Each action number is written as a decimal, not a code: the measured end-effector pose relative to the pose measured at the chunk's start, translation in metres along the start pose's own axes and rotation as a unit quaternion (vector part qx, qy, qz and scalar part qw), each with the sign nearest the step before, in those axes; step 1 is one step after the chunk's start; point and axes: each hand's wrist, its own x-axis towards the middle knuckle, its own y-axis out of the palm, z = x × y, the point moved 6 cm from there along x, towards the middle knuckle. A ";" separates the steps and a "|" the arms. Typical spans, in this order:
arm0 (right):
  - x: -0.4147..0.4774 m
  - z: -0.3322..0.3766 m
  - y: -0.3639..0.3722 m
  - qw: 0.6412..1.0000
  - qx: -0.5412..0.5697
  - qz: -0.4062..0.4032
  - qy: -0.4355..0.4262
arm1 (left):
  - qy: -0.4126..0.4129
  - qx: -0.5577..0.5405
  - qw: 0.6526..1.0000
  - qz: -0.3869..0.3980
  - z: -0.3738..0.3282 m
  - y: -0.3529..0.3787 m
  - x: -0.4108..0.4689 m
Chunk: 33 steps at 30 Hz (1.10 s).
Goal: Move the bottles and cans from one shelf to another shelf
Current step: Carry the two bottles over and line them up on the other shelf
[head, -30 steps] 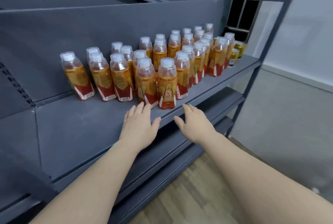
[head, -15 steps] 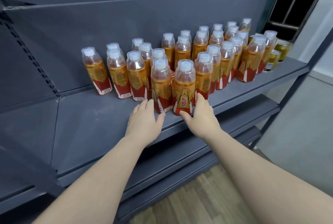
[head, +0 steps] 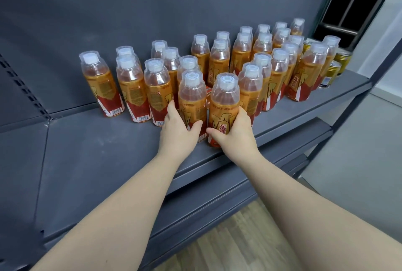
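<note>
Each hand wraps one front bottle: left hand (head: 177, 134) on the left bottle (head: 192, 100), right hand (head: 236, 134) on the right bottle (head: 224, 105); both hold amber drink and stand on the grey shelf (head: 91, 153).

shop, grey metal shelving (head: 108, 151), rows of bottles (head: 261, 70)

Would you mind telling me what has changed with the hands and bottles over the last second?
Both hands moved forward from the shelf's front edge and closed on the two frontmost bottles: the left hand now wraps the front left bottle, and the right hand wraps the front right bottle. Neither bottle looks lifted yet. The other bottles, the gold cans and the shelf stayed as they were.
</note>
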 end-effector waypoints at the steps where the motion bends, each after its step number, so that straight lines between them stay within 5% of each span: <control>1: 0.000 0.001 0.000 1.000 0.006 -0.006 0.003 | 0.003 -0.009 1.000 0.007 0.000 0.002 0.003; 33: -0.009 0.012 -0.003 0.999 0.045 -0.020 0.010 | 0.028 -0.077 0.997 0.014 0.011 -0.010 0.000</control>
